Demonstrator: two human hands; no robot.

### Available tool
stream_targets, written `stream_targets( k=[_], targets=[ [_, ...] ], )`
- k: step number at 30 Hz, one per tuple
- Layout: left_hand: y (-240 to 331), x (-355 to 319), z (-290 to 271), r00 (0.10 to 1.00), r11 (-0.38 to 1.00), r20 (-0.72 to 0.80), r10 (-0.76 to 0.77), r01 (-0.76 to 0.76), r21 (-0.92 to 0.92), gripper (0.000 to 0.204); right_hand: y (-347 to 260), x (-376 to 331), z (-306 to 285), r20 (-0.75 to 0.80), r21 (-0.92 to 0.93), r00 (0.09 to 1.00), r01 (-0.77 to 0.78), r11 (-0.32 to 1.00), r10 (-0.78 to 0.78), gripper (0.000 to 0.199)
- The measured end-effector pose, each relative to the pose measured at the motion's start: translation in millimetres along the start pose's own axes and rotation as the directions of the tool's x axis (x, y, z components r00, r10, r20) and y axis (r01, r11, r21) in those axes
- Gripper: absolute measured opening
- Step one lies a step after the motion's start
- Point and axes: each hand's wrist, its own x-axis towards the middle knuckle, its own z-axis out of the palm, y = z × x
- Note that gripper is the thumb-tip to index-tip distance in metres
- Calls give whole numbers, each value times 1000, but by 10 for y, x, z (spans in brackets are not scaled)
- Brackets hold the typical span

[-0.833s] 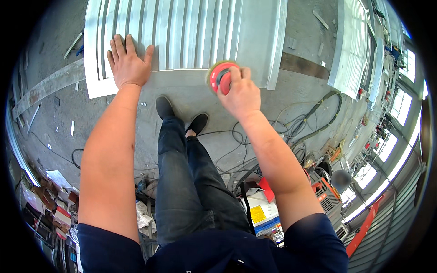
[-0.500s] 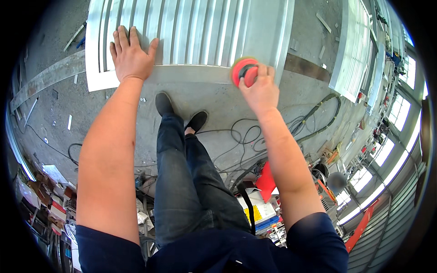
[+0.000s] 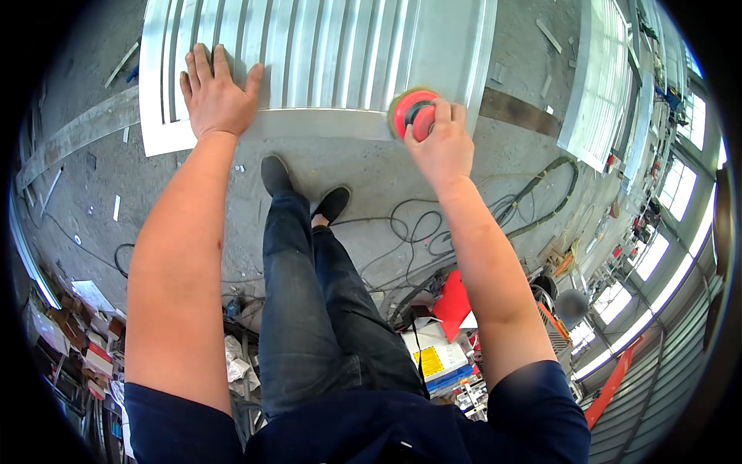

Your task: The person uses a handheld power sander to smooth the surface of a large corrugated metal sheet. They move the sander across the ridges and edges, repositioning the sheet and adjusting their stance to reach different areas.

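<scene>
A ribbed silver metal panel (image 3: 452,54) spans the top of the view, with lengthwise grooves and a flat strip along its near edge. Flat on its left part, near the ends of the ribs, rests my left hand (image 3: 219,102), fingers spread and holding nothing. My right hand (image 3: 443,147) is closed round the knob of a round red hand sanding pad (image 3: 403,110) with a dark centre and a yellowish-green rim. The pad sits at the panel's near edge, right of the ribs. Its underside is hidden.
Black cables (image 3: 402,224) and a thicker hose (image 3: 541,178) loop over the concrete floor behind the panel's near edge. A second ribbed panel (image 3: 591,85) lies at right. Piled boxes and scraps (image 3: 97,348) fill the lower left; a white machine (image 3: 440,354) stands beside my legs.
The sanding pad has shifted slightly up in the picture, and more of its yellowish-green rim shows on the left. My left hand stays flat on the panel.
</scene>
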Motion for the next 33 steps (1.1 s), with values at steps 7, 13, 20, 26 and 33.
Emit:
stream_targets(
  k=[7, 13, 20, 26, 33],
  targets=[
    [11, -1, 9, 1000, 1000, -21, 14, -14, 20, 86, 52, 51, -52, 8, 23, 994, -107, 994, 107, 57],
    [0, 0, 7, 999, 999, -38, 19, -17, 33, 84, 140, 90, -19, -68, -17, 994, -87, 996, 86, 57],
    [-7, -2, 11, 999, 999, -47, 23, -22, 30, 86, 84, 30, -29, -39, -1, 998, -49, 999, 49, 57],
    [-4, 2, 27, 998, 999, -58, 34, -32, 35, 86, 63, -76, 30, -15, -6, 998, 61, 998, -61, 55],
    [-6, 18, 43, 997, 999, -67, 39, -37, 34, 86, 132, -16, 10, -59, -11, 998, -3, 1000, 2, 56]
  ],
)
